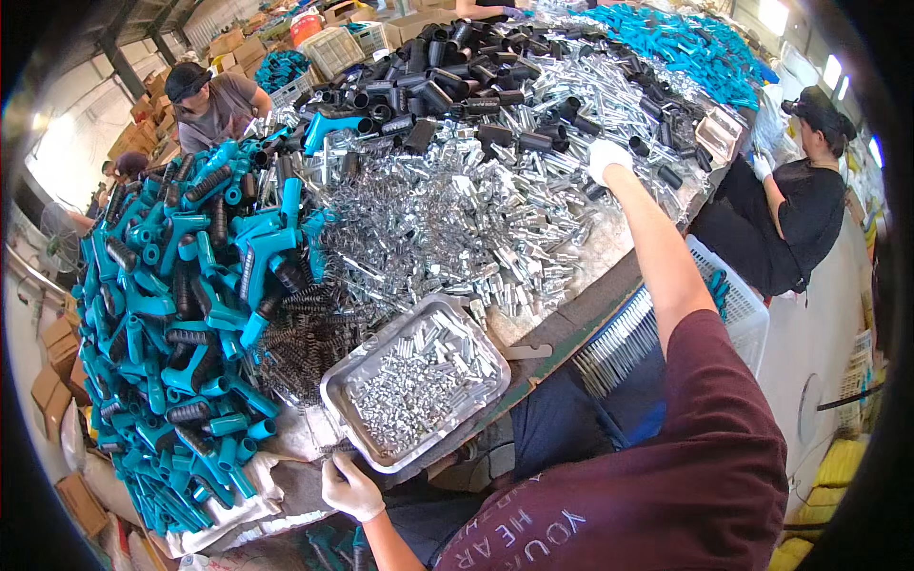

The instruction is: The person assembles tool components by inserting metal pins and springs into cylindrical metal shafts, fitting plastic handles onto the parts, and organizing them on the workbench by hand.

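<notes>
My left hand, in a white glove, is at the table's near edge, just below the corner of a metal tray. Its fingers are pressed together; whatever they may hold is too small to make out. In the tray lie many small silver metal pieces and short cylinders. My right hand, also gloved in white, reaches far over the table onto a heap of silver metal rods and black sleeves. Its fingertips are hidden against the heap, so its grip does not show.
Teal plastic handles are piled high at the left, beside dark coil springs. Another teal heap lies at the far right. A white basket stands below the right table edge. One person is at the far left, another at the right.
</notes>
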Demonstrator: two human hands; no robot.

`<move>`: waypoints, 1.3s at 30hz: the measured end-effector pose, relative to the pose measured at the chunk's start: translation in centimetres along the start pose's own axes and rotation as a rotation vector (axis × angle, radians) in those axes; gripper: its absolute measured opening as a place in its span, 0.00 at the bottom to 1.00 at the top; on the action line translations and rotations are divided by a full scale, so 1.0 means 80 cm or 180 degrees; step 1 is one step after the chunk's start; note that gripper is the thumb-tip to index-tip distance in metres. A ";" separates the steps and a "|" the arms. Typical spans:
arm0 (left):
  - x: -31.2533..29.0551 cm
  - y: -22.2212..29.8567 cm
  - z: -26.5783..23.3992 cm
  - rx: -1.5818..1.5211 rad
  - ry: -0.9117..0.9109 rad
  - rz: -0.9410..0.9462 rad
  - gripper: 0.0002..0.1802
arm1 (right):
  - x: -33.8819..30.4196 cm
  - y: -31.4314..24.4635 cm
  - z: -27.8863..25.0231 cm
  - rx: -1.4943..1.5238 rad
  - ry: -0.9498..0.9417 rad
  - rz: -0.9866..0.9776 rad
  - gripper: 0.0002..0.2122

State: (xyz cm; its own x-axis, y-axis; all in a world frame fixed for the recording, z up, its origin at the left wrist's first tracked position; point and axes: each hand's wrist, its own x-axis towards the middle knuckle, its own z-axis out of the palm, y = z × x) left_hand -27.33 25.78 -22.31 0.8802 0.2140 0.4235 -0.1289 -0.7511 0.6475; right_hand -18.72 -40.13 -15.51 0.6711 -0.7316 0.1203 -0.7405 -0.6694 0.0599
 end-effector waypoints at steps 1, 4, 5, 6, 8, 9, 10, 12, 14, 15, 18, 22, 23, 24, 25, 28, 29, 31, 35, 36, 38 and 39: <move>0.001 0.003 -0.001 0.0049 -0.0014 0.0024 0.17 | -0.002 0.003 -0.007 0.0034 0.0005 -0.0209 0.11; 0.003 0.015 -0.005 0.0098 -0.0057 0.0006 0.17 | -0.003 0.024 -0.030 0.0185 0.0019 -0.0567 0.13; 0.003 0.018 -0.004 0.0101 -0.0078 -0.0029 0.17 | -0.002 0.030 -0.034 0.0711 0.0536 -0.0485 0.14; 0.004 0.018 -0.003 0.0097 -0.0093 -0.0026 0.17 | 0.000 0.036 -0.039 0.1235 0.1056 -0.0397 0.15; 0.005 0.018 -0.001 -0.0067 0.0032 0.0037 0.17 | -0.001 0.047 -0.058 0.1650 0.1439 -0.0284 0.16; 0.005 0.019 -0.001 -0.0067 0.0024 0.0043 0.17 | 0.011 0.049 -0.049 0.2118 0.1792 -0.0348 0.16; 0.005 0.019 0.000 -0.0001 0.0026 0.0049 0.17 | 0.013 0.047 -0.040 0.2120 0.1795 -0.0336 0.16; 0.006 0.020 0.000 0.0134 0.0046 0.0065 0.16 | 0.019 0.045 -0.026 0.2166 0.2120 -0.0897 0.16; 0.004 0.019 0.001 0.0168 0.0082 0.0035 0.16 | 0.017 0.038 -0.020 0.1272 0.1077 -0.1095 0.14; 0.004 0.019 0.001 0.0181 0.0063 0.0028 0.16 | 0.012 0.032 -0.011 0.0967 0.0805 -0.1045 0.14; 0.001 0.013 0.005 0.0106 0.0069 0.0008 0.16 | 0.024 0.034 0.023 0.0529 0.0423 -0.0866 0.14; -0.002 0.006 -0.001 0.0219 0.0012 0.0081 0.18 | 0.032 0.017 0.028 0.0250 0.0380 -0.0506 0.13; -0.002 0.004 -0.008 0.0297 0.0049 0.0074 0.18 | -0.013 -0.024 -0.013 0.0634 0.0584 -0.0498 0.11; 0.000 0.012 -0.003 0.0236 0.0037 0.0128 0.17 | -0.022 -0.011 -0.016 0.1017 0.1213 -0.0458 0.10; 0.000 0.007 0.002 0.0217 0.0001 0.0143 0.17 | -0.043 -0.016 -0.034 0.1431 0.1550 -0.0531 0.09; 0.003 0.027 -0.001 0.0010 0.0197 0.0163 0.16 | -0.154 -0.078 -0.106 0.2620 0.1842 -0.1100 0.08; 0.000 0.003 -0.001 -0.0050 0.0236 0.0124 0.16 | -0.199 -0.097 -0.131 0.2696 0.1393 -0.1247 0.06; -0.009 -0.003 -0.014 -0.0623 0.0129 -0.0170 0.13 | -0.283 -0.137 -0.152 0.3013 0.0258 -0.1899 0.04; -0.013 0.108 -0.015 -0.1753 -0.0951 0.0717 0.13 | -0.408 -0.181 -0.144 0.3558 -0.1419 -0.3388 0.05; -0.015 0.127 -0.014 -0.1710 -0.1212 0.1125 0.14 | -0.432 -0.189 -0.132 0.3859 -0.1604 -0.3496 0.05; -0.035 0.138 -0.025 -0.1909 -0.2101 0.0396 0.16 | -0.459 -0.199 -0.123 0.4190 -0.1867 -0.3486 0.05; -0.036 0.139 -0.030 -0.1837 -0.2101 0.0307 0.17 | -0.465 -0.201 -0.119 0.4330 -0.1669 -0.3307 0.05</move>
State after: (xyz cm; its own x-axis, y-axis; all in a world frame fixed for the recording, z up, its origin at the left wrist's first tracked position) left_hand -32.43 18.34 -14.82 0.9148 -0.3725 0.1558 -0.2696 -0.2764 0.9224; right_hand -32.15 -0.90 -11.52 0.9366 0.2379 0.2572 0.3170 -0.2630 -0.9112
